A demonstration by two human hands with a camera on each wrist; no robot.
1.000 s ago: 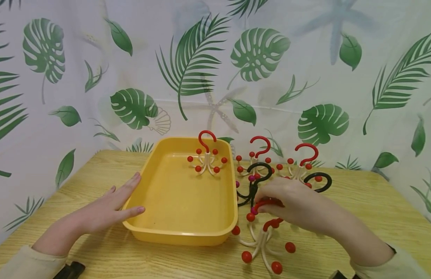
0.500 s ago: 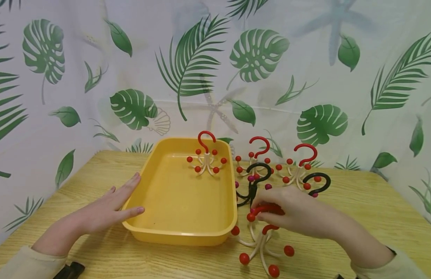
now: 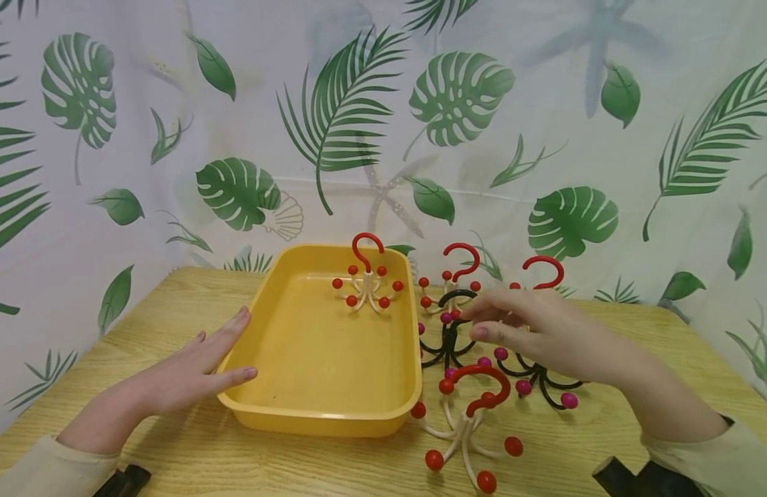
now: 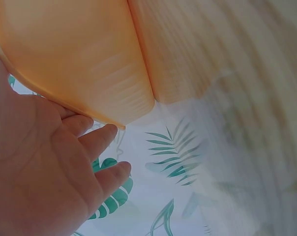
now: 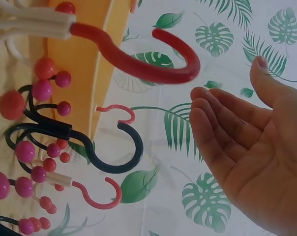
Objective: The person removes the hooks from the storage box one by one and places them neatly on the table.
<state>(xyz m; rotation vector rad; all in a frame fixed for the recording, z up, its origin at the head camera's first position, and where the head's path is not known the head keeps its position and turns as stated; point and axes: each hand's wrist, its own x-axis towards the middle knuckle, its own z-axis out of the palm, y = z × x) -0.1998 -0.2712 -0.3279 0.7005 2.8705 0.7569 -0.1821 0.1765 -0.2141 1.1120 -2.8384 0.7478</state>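
Observation:
My left hand (image 3: 178, 383) rests with straight fingers against the left rim of a yellow tray (image 3: 321, 417); the left wrist view shows its fingertips along the edge. My right hand (image 3: 545, 335) hovers over the right-hand group with fingers loosely bent, and its palm (image 5: 266, 162) holds nothing. Nearest me stands a red-hooked piece (image 3: 467, 428) with white curved arms tipped in red balls. Behind it are two black-hooked pieces with magenta balls, one by the tray (image 3: 449, 338) and one farther right (image 3: 537, 376), its hook hidden by the hand.
One red-hooked piece (image 3: 368, 279) stands in the tray's far right corner. Two more red-hooked pieces, one at the back (image 3: 473, 255) and another to its right (image 3: 554, 268), stand near the leaf-print cloth (image 3: 358, 124). Wooden table (image 3: 184, 455) lies underneath.
My right hand has moved off the front red hook, up and back, leaving that piece standing on the table. My left hand stays at the tray rim.

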